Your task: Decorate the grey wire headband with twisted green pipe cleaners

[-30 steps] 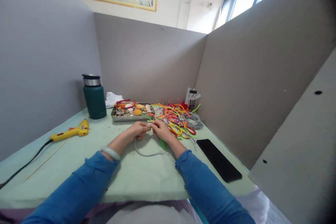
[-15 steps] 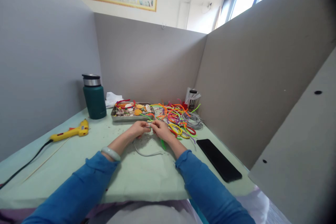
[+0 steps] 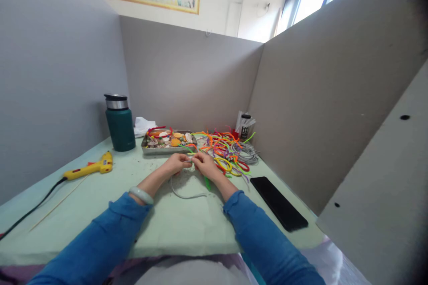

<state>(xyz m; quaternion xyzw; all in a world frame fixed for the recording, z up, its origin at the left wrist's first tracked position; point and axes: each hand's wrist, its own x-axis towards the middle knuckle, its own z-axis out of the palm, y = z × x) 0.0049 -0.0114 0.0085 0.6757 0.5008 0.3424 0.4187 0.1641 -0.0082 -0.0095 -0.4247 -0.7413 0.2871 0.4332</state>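
Note:
My left hand [image 3: 177,164] and my right hand [image 3: 204,163] meet over the middle of the table, their fingertips almost touching. Both are closed in a pinch on a thin grey cord [image 3: 189,197]. Its loose end hangs below my left hand and curves to the right across the tabletop. The part between the fingers is small and mostly hidden. Just beyond my hands stands a metal tray [image 3: 160,151] filled with shells and small stones. To the right of my right hand lies a tangle of colourful pipe cleaners [image 3: 222,147].
A yellow glue gun [image 3: 90,169] with a black cable lies at left beside a thin wooden stick [image 3: 60,202]. Behind it stands a green bottle [image 3: 121,127]. A black phone [image 3: 278,203] rests at right. Grey cord coils [image 3: 245,154] lie near the back right. Grey partitions [image 3: 190,75] enclose the table.

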